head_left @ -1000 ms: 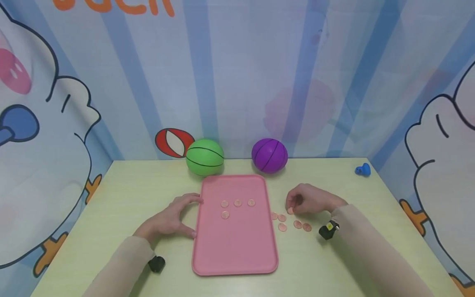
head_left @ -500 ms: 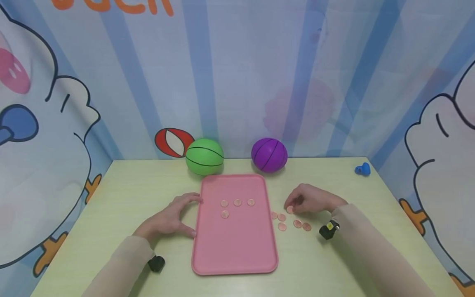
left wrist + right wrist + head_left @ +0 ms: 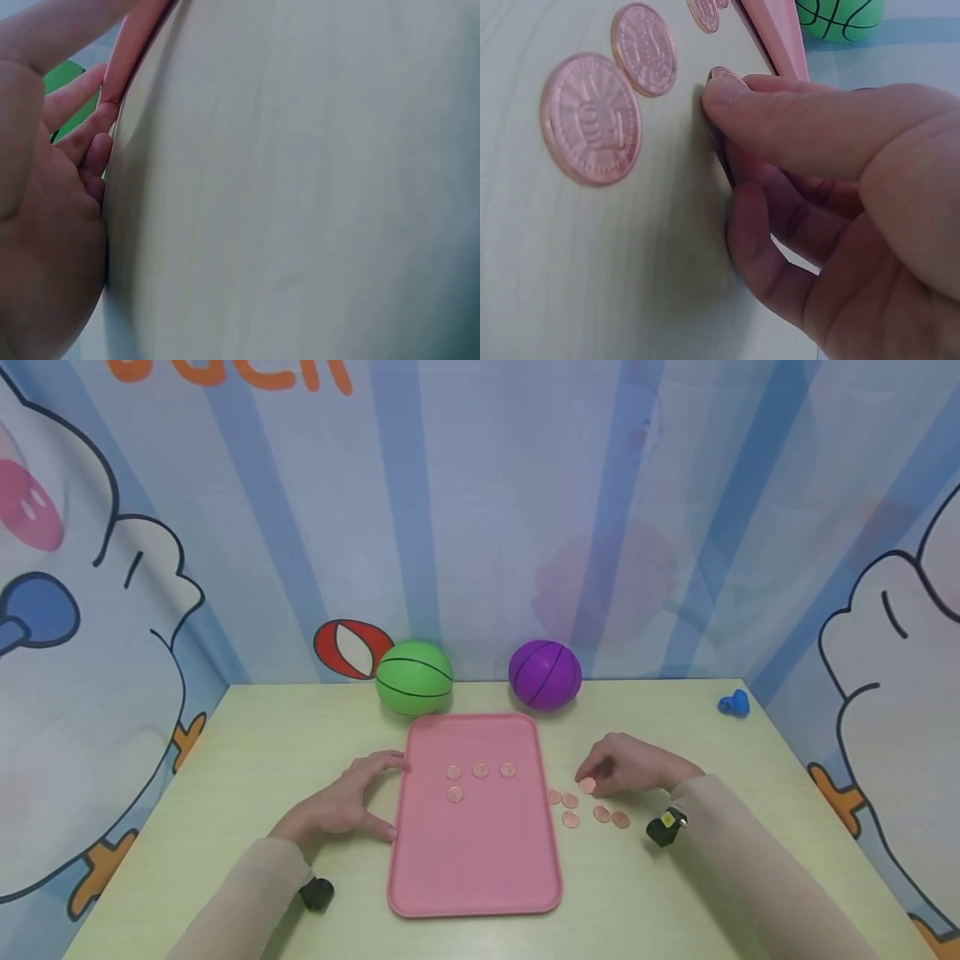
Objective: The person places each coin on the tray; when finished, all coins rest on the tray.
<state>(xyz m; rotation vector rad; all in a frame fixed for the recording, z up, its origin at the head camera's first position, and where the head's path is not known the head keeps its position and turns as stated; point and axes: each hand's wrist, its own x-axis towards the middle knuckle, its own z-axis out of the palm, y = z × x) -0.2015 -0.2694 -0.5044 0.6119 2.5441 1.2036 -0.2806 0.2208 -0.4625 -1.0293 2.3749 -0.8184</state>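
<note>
A pink tray lies on the table, bearing several copper-coloured coins in its upper half. Along its left side, my left hand is spread, with the thumb and fingertips touching the rim. The left wrist view shows its fingers against the tray's edge. To the right of the tray, my right hand pinches a coin between thumb and fingers, tilted up close over the table. In the right wrist view the thumb covers most of that coin. Several loose coins lie flat nearby.
Behind the tray sit a green ball and a purple ball. A small blue toy lies at the table's far right corner. A printed curtain hangs along the back edge of the table.
The coin in my right hand's fingers shows more of its face than a second ago. My left hand, the tray and the other coins stay in place.
</note>
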